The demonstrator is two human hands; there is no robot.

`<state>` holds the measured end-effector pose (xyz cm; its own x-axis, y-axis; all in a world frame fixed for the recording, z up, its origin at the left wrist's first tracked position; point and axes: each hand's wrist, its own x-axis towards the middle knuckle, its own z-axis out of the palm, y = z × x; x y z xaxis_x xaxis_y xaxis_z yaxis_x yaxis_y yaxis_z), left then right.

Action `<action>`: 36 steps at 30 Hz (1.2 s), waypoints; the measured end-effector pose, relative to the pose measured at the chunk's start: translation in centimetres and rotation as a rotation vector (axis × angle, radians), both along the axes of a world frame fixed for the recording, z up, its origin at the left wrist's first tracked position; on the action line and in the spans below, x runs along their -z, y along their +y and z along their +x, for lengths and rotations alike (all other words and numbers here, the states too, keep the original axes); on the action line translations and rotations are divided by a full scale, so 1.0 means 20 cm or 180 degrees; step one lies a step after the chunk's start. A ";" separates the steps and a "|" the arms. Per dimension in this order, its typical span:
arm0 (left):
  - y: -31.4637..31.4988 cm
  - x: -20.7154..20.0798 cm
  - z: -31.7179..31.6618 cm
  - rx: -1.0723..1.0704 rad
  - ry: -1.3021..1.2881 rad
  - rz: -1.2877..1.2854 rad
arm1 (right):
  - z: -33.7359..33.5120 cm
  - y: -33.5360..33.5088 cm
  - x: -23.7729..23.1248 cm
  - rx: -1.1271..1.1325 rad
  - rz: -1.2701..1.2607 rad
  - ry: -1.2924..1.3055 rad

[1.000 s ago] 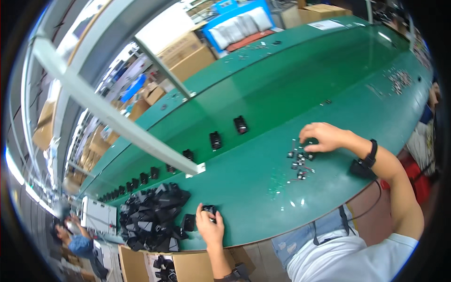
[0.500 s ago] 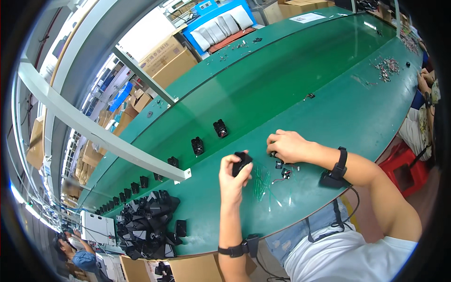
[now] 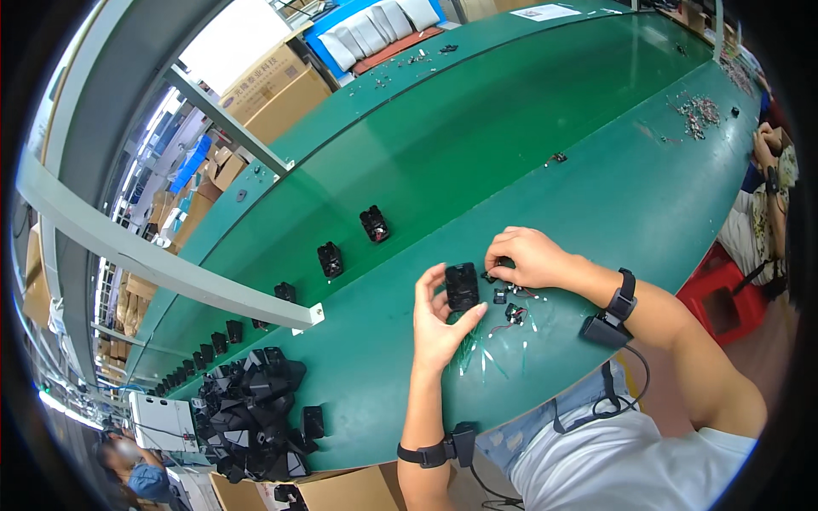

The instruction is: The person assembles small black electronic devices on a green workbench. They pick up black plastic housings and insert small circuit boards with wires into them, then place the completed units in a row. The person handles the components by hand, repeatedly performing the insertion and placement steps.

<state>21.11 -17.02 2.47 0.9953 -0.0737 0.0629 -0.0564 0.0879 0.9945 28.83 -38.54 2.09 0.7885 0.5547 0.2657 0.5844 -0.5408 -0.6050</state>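
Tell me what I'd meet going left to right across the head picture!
White rectangular box, heap of black angular plastic parts, left hand holding a black rectangular case, right hand, red plastic stool.

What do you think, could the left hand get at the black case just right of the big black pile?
Probably yes: the way across the green tabletop from the left hand to that black case looks open, though the hand holds another case.

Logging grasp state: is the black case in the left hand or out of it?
In: the left hand holds the black case, fingers along one side, thumb at its lower edge.
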 end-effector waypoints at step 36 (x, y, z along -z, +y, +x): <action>-0.03 0.03 -0.02 -0.0097 -0.0267 -0.0391 | -0.26 0.09 -0.24 -0.0298 0.1662 -0.0004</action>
